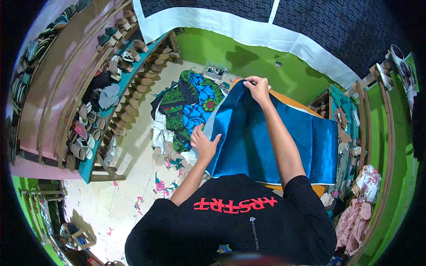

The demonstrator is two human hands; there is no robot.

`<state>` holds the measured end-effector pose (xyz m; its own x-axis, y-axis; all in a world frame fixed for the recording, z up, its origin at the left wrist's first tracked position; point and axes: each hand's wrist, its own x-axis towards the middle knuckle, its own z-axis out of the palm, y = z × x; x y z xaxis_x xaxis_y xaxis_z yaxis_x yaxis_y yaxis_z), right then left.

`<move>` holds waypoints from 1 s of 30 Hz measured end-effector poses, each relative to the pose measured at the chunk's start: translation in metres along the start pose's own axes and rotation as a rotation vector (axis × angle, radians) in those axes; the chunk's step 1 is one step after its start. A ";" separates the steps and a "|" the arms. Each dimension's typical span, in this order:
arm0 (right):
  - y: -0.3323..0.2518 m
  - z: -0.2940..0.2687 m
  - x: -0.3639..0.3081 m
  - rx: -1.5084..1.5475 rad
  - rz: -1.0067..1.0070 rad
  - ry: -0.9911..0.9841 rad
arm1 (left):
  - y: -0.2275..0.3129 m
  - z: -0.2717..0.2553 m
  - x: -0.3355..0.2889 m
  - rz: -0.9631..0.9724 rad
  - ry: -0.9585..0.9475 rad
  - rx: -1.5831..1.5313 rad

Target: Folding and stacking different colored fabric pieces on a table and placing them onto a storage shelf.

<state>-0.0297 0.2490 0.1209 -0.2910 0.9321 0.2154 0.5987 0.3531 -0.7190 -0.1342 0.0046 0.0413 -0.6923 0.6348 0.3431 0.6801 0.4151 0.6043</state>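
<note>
A glossy blue sheet of fabric (pixel 275 137) with a pale edge spreads in front of me, its far left part raised. My right hand (pixel 258 88) pinches the raised far corner between thumb and fingers. At the sheet's left edge is my left hand (pixel 204 144), with thumb and fingers apart; I cannot tell whether it touches the fabric. Under the blue sheet an orange surface (pixel 290 103) shows along the far and near edges. Just left of the sheet lies a heap of printed cloth (pixel 195 99) in blue, green and black, with a red flower.
On the left, a long green-topped bench (pixel 91 166) carries shoes and shoe lasts, with more lasts in a row beside it. Cloth scraps (pixel 162 186) litter the tiled floor. A clear plastic box (pixel 215 71) stands by the green wall. At right are cluttered shelves (pixel 344 108) and a pink cloth bundle (pixel 354 224).
</note>
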 end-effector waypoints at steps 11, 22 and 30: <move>-0.002 0.016 -0.009 0.000 -0.095 -0.008 | -0.025 0.010 -0.029 -0.240 -0.678 0.013; 0.035 0.022 -0.017 0.276 -0.049 0.030 | -0.084 0.000 -0.001 -0.270 -0.789 -0.384; 0.041 0.016 -0.014 0.294 -0.050 0.028 | -0.059 -0.049 -0.013 0.021 -0.523 -0.046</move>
<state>-0.0129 0.2493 0.0778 -0.2910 0.9176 0.2706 0.3416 0.3639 -0.8666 -0.1772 -0.0600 0.0359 -0.4577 0.8881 -0.0420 0.6734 0.3771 0.6358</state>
